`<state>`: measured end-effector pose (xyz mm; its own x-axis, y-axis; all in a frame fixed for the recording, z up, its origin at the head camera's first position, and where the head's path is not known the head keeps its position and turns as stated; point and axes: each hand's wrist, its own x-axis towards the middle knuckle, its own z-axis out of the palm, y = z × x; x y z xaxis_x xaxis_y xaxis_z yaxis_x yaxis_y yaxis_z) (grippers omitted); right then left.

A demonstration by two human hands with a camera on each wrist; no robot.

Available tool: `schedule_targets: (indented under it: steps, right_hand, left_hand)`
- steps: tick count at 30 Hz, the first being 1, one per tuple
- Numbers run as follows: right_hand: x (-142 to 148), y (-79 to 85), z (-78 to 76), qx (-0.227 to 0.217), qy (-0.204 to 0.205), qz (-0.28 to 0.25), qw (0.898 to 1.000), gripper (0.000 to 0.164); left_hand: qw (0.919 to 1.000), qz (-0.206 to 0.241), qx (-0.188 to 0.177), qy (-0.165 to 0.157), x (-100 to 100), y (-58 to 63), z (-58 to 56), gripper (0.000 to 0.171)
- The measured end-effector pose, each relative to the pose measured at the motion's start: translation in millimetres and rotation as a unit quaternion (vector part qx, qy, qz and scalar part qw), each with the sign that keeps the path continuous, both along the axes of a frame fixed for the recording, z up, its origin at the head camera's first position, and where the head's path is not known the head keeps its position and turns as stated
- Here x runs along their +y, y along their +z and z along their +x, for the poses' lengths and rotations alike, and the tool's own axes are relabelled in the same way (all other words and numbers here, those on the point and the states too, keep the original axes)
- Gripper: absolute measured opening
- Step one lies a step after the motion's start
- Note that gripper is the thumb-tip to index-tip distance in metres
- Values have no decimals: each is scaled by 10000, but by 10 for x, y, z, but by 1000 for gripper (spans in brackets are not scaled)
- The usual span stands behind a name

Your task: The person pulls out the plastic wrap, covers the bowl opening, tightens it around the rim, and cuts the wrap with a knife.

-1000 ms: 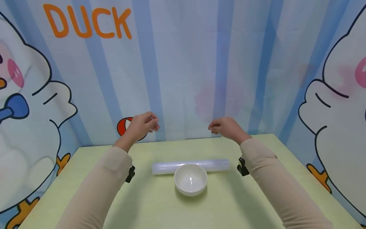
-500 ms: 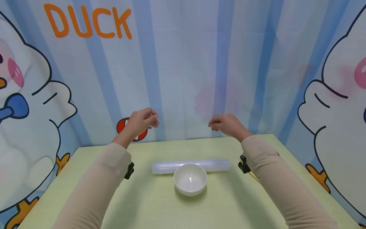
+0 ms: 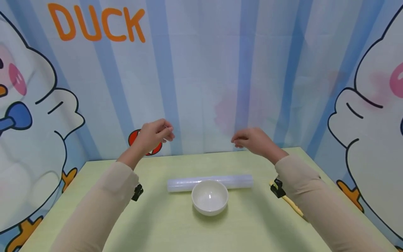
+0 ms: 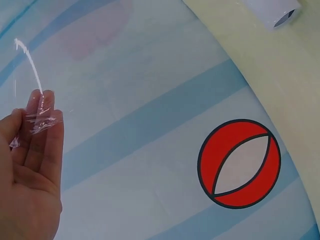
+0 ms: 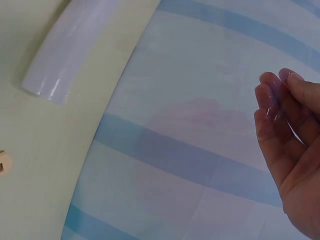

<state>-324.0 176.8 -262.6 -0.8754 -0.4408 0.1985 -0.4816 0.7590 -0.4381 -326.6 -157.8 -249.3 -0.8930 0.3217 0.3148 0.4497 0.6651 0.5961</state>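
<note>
A sheet of clear plastic wrap (image 4: 44, 121) is pinched between the thumb and fingers of my left hand (image 3: 153, 135), crinkled at the fingertips. My right hand (image 3: 255, 140) pinches the wrap too, and the film (image 5: 270, 109) shines over its fingers in the right wrist view. Both hands are raised above the table's far edge, apart from each other; the film between them is too clear to trace. Below them a roll of plastic wrap (image 3: 239, 181) lies sideways on the table. A white bowl (image 3: 210, 198) stands upright in front of the roll, hiding part of it.
The pale green table (image 3: 176, 227) ends at a striped curtain (image 3: 201, 77) with duck prints. Under the right forearm lies a slender yellow stick-like thing (image 3: 293, 206), partly covered by the sleeve.
Both forearms have shifted slightly outward, and the left hand has risen a little. More of the yellow stick-like thing shows beside the right sleeve. Bowl and roll have stayed put.
</note>
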Motion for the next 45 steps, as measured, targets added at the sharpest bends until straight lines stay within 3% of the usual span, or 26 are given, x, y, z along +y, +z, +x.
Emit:
schedule_targets:
  steps: [15, 22, 35, 45]
  right_hand:
    - [61, -76, 357, -59, 339, 191, 9992, 16]
    - [102, -195, 544, 67, 635, 194, 9978, 15]
    - [155, -468, 901, 107, 1170, 331, 9925, 12]
    - [152, -705, 1044, -148, 1322, 441, 9901, 13]
  left_hand:
    - [9969, -272, 662, -334, -53, -124, 428, 11]
    - [9926, -304, 928, -717, -82, -216, 612, 8]
    - [9845, -432, 894, -1444, -169, -603, 1036, 5]
    - [9833, -485, 392, -1708, -177, -838, 1248, 9]
